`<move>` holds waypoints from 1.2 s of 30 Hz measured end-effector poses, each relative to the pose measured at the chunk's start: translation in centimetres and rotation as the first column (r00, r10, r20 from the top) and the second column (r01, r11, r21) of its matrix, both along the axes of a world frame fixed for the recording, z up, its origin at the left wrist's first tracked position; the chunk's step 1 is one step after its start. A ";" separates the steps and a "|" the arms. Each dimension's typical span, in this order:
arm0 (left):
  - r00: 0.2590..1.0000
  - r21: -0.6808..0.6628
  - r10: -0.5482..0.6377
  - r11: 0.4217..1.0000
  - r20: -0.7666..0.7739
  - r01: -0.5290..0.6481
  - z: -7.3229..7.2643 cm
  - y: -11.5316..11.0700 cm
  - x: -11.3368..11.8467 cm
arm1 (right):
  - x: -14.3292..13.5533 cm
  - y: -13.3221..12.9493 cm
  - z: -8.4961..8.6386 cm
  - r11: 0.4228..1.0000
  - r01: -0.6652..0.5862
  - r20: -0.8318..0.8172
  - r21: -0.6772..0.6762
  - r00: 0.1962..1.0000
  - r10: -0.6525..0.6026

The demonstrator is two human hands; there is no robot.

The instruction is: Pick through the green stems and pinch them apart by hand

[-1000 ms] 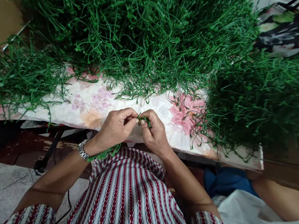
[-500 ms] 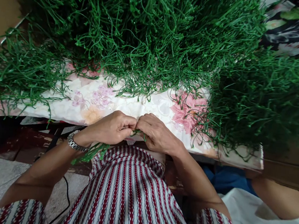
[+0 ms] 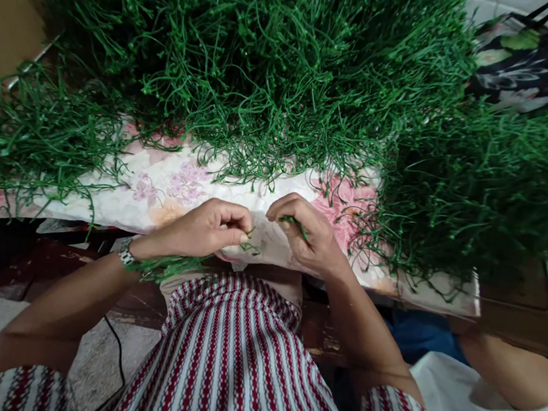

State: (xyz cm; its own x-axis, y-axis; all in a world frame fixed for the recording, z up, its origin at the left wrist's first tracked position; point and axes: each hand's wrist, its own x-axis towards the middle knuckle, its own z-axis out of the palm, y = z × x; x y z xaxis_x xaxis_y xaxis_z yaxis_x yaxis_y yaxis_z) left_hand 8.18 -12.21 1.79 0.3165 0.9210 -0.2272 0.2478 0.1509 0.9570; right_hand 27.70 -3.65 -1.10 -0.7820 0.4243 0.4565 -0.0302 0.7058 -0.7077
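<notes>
Green, thin stems all over this place, and some are in the person's hands. Left hand (image 3: 217, 227) has thumb and forefinger clamped on a few wispy bits (image 3: 250, 248), right by the near edge of the table. One loose bunch (image 3: 172, 268) sticks out under that same hand, back toward the wrist; no way I could count the strands. Right hand (image 3: 309, 234) is curled up, fingers closed around a short green piece (image 3: 296, 223). The two hands are apart, with a small gap between.

One metal watch (image 3: 126, 252) on the left wrist, one striped top (image 3: 230, 365). Past the hands I count three heaps: one huge back heap (image 3: 271, 53), one left heap (image 3: 40, 126) and one right heap (image 3: 474, 189), spread over one flowered cloth (image 3: 236, 191). One black flowered bag (image 3: 528, 63) at back right. One other person's bare limb (image 3: 512, 374) beside us, on the right.
</notes>
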 end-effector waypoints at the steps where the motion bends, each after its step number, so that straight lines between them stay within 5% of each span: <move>1: 0.998 -0.010 0.052 0.999 0.037 -0.051 0.0 0.3 0.1 | -0.1 0.0 0.2 0.998 0.047 -0.042 -0.044 0.998 -0.049; 8: 0.945 0.036 0.274 0.958 0.180 -0.285 -0.3 1.5 1.4 | -1.5 -1.7 0.0 0.916 0.140 0.038 -0.375 0.990 -0.136; 13: 0.870 0.091 0.433 0.881 0.237 -0.464 -1.1 1.7 2.2 | -1.7 -2.7 -0.8 0.721 -0.019 -0.126 -0.692 0.987 -0.095; 17: 0.841 0.111 0.489 0.845 0.234 -0.522 -1.7 1.9 2.7 | -1.9 -2.9 -1.0 0.628 -0.030 -0.163 -0.778 0.974 -0.155; 21: 0.842 0.110 0.480 0.849 0.246 -0.516 -1.7 1.9 3.2 | -2.0 -3.0 -0.8 0.614 -0.038 -0.182 -0.788 0.968 -0.174; 27: 0.786 0.129 0.442 0.832 0.433 -0.539 -2.1 2.1 3.8 | -1.7 -2.7 -0.8 0.685 0.012 -0.133 -0.728 0.978 -0.159; 36: 0.629 -0.019 0.391 0.858 0.672 -0.514 -1.3 2.0 4.5 | -2.0 -2.8 -1.2 0.638 -0.108 -0.224 -0.763 0.969 -0.103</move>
State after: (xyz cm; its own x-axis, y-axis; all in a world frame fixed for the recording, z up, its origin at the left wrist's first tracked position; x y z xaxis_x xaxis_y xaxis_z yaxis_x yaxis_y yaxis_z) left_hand 12.67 -10.24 0.53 -0.1414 0.9896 0.0269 -0.4800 -0.0923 0.8724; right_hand 25.67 -6.46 -2.29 -0.7028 0.6997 0.1285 -0.2625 -0.0872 -0.9610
